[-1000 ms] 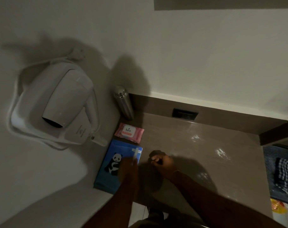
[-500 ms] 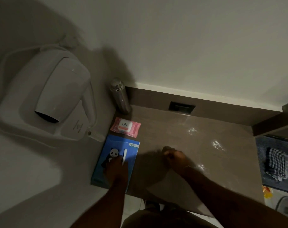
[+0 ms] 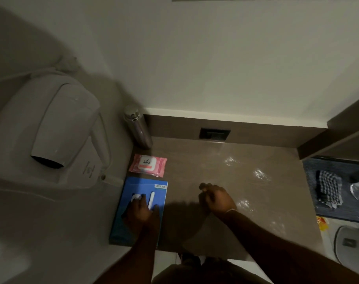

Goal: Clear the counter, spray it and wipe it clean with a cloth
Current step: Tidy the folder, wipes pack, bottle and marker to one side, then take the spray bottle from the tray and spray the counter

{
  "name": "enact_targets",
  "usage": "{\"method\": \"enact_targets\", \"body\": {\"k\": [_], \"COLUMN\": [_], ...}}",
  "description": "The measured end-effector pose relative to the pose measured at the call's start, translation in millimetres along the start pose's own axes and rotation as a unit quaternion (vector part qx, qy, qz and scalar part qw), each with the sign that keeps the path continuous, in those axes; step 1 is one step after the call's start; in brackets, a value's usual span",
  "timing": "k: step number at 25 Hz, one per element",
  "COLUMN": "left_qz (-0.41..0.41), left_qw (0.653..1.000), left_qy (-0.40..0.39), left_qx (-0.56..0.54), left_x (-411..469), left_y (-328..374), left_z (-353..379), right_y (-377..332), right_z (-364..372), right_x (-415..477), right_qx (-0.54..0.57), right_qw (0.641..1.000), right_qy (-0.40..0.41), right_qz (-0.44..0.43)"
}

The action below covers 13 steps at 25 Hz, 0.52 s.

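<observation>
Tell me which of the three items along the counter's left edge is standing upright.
The steel bottle in the back corner. The pink wipes pack and the blue book under the left hand both lie flat.

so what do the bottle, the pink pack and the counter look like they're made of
Bottle: probably brushed steel, dull silver sheen. Pink pack: soft plastic film, crinkled edges with a stiff white label flap. Counter: brown stone or laminate, glossy with bright glints; can't tell which.

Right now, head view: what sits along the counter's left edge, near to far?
Left hand on blue notebook with white pen → pink wipes pack → steel bottle in the back corner.
</observation>
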<state>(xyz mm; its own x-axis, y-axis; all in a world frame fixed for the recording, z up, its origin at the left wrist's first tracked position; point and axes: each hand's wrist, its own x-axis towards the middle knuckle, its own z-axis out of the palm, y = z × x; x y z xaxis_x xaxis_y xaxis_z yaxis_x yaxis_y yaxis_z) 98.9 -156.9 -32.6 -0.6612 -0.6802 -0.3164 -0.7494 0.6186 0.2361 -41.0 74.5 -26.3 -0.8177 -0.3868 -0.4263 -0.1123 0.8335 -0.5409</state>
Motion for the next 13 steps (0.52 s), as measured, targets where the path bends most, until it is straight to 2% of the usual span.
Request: {"method": "enact_targets", "body": {"k": [1, 3, 5, 8, 13], "left_qz": [0.017, 0.107, 0.218, 0.325, 0.412], "left_qw": [1.000, 0.994, 0.976, 0.942, 0.906], "left_qy": [0.008, 0.014, 0.004, -0.010, -0.016], "left_qx": [0.012, 0.012, 0.031, 0.085, 0.093], "left_x": [-1, -3, -5, -12, -41], "left_y": [14, 46, 81, 135, 189], "left_z": [-4, -4, 1, 13, 30], "right_y": [0, 1, 3, 22, 84], "right_z": [-1, -5, -12, -30, -58], "right_x": [-2, -7, -9, -15, -37], "right_qx": [-0.030, -0.077, -0.103, -0.132, -0.153], "right_qw": [0.999, 0.996, 0.994, 0.989, 0.979], "right_qy": [0.012, 0.036, 0.041, 0.061, 0.104], "right_qz": [-0.010, -0.004, 0.020, 0.035, 0.083]}}
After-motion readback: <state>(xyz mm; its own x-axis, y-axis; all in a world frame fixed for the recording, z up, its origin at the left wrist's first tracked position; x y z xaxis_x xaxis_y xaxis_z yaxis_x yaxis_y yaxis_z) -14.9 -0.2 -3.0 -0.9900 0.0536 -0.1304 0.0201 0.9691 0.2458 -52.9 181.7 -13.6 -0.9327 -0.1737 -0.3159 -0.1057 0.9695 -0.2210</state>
